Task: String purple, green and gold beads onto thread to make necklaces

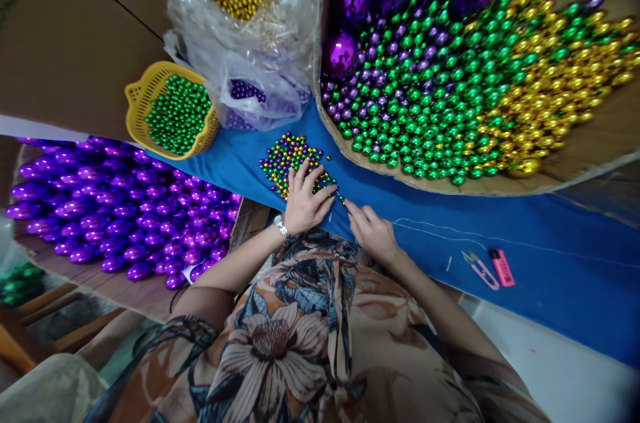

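A small pile of mixed green, gold and purple beads (287,160) lies on the blue cloth. My left hand (304,203), with a metal watch or bracelet at the wrist, rests on the pile's near edge, fingers spread. Just right of it, my right hand (374,231) is closed in a pinch on what looks like a thin beading needle. A few small beads (341,197) sit in a row at its tip, pointing towards the pile. White thread (430,230) trails from behind my right hand across the cloth. The needle itself is mostly hidden by my fingers.
Pink-handled snips (483,271) and a pink-and-black box (501,268) lie right on the blue cloth (560,256). A large cardboard box (480,188) of beads stands behind. Left are a yellow basket (137,133), plastic bags (280,63) of beads and purple ornaments (125,210).
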{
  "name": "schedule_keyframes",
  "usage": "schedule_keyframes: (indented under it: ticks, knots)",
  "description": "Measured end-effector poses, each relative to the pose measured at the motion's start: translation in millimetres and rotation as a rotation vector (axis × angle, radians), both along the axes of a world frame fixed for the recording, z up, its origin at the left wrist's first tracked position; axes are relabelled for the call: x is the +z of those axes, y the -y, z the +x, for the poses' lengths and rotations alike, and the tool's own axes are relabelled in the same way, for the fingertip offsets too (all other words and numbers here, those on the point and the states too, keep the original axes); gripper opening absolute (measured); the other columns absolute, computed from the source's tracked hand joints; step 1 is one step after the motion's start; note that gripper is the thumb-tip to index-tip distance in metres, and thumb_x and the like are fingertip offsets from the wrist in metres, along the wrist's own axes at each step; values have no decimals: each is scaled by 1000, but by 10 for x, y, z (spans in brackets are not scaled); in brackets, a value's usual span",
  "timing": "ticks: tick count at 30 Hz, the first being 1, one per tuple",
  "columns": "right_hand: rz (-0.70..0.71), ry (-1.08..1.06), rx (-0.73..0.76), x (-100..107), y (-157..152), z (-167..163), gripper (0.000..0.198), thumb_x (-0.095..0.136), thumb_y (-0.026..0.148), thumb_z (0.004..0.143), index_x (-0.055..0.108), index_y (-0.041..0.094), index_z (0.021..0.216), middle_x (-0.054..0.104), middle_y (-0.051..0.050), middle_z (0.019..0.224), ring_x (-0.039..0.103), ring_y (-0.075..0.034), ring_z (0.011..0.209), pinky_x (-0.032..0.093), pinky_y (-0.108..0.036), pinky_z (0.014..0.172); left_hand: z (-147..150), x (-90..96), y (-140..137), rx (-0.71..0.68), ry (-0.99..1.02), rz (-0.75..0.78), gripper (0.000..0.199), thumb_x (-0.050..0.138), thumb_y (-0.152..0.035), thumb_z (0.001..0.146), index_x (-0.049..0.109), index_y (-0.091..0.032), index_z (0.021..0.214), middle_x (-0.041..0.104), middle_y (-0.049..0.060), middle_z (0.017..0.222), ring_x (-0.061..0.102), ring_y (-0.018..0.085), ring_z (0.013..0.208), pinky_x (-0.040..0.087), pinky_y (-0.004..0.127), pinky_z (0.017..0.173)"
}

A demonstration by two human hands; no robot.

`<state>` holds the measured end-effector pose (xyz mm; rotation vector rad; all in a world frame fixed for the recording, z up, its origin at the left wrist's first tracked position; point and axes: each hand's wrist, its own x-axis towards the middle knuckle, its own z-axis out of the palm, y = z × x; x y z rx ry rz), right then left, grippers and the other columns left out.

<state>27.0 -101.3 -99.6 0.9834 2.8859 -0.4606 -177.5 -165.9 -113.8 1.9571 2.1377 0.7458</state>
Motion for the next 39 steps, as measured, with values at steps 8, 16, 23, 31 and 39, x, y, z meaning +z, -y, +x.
schedule_keyframes:
  ticks: [8, 16, 23, 31, 39]
  knots:
    - [9, 3, 4, 19, -3, 1, 43, 36, 30, 99, 55, 26, 137, 65, -4, 91, 59, -8, 65, 40, -20, 57, 2, 12, -1, 4, 16, 0, 26, 58, -39, 89, 68, -31, 111, 46, 5, 145, 23, 35, 145, 18, 65, 114]
    - [63, 76, 14, -8, -43, -154, 45, 34, 35, 101, 51, 25, 141, 63, -7, 92, 56, -8, 57, 34, -22, 51, 28, 46, 23, -45, 5, -19, 26, 59, -39, 88, 69, -32, 111, 46, 6, 145, 22, 35, 146, 17, 65, 115]
    - [10, -75, 72, -52, -78, -12, 42, 36, 35, 101, 55, 25, 138, 61, -5, 93, 59, -7, 70, 42, -17, 60, -80, 88, 154, 15, 23, 50, 23, 57, -34, 89, 67, -25, 108, 54, 8, 137, 29, 32, 144, 20, 61, 116]
    - [-47, -31, 130, -33, -46, 58, 43, 36, 35, 101, 53, 27, 140, 63, -5, 93, 59, -8, 72, 44, -17, 63, -43, 11, 242, -15, 3, 19, 26, 60, -33, 87, 67, -30, 112, 50, 7, 142, 23, 33, 146, 20, 64, 115]
    - [3, -28, 158, -53, -49, -53, 42, 34, 37, 102, 56, 28, 137, 62, -5, 93, 57, -8, 65, 41, -20, 59, -33, 24, 224, -21, 13, 30, 23, 59, -32, 88, 68, -31, 110, 49, 6, 142, 25, 33, 146, 21, 65, 114]
